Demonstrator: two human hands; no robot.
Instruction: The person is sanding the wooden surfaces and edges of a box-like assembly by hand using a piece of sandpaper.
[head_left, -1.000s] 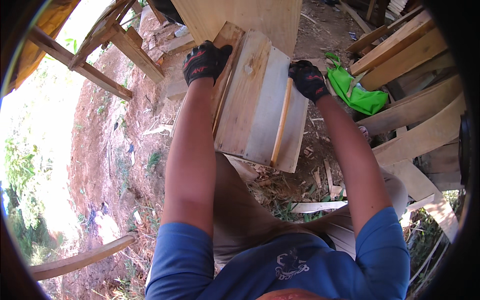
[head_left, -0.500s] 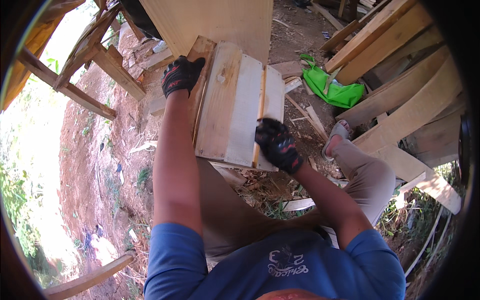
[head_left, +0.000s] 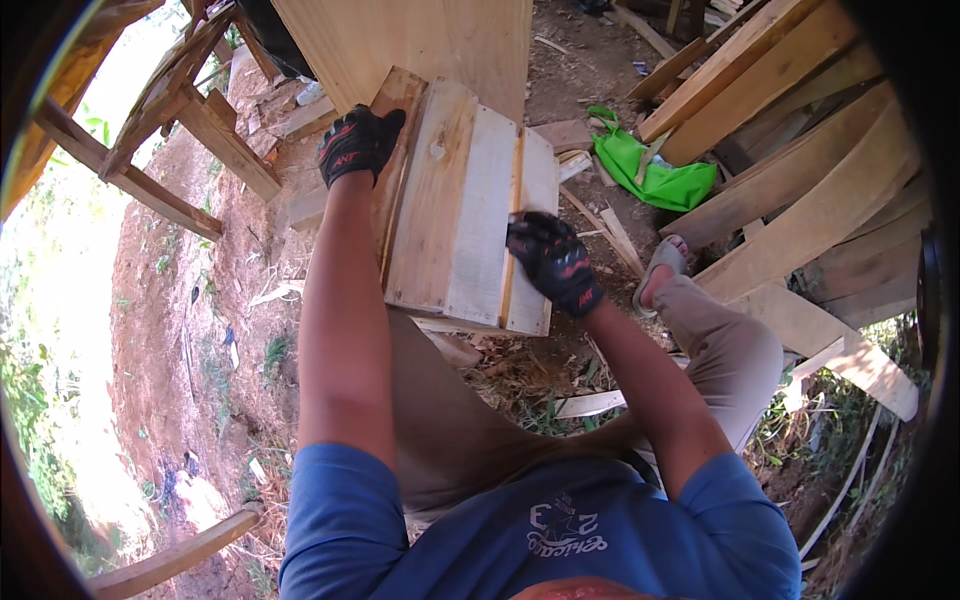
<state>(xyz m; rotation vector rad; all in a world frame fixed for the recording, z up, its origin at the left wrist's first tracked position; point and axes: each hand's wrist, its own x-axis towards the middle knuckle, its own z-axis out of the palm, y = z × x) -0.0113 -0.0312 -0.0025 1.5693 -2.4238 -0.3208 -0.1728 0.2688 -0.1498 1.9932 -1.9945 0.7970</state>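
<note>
In front of my legs rests a box-like wooden piece of pale planks (head_left: 455, 210), with a narrow gap running lengthwise near its right side. My left hand (head_left: 358, 147), in a black glove with red marks, is closed on the upper part of a browner board (head_left: 398, 165) along the piece's left side. On the right, my right hand (head_left: 552, 262) wears a matching glove. Its fingers are curled and pressed together over the right-hand plank by the gap. Whatever those fingers hold, if anything, is hidden.
A large pale wooden panel (head_left: 420, 45) stands just beyond the planks. Right of it lies a green bag (head_left: 655, 180), near stacked lumber (head_left: 800, 220). Offcuts (head_left: 622, 240) litter the dirt beside my sandalled foot (head_left: 662, 270). A wooden frame (head_left: 165, 130) stands at far left.
My right hand has slid a little farther away from me along the plank by the gap. My left hand keeps its place on the board. The whole view has shifted slightly.
</note>
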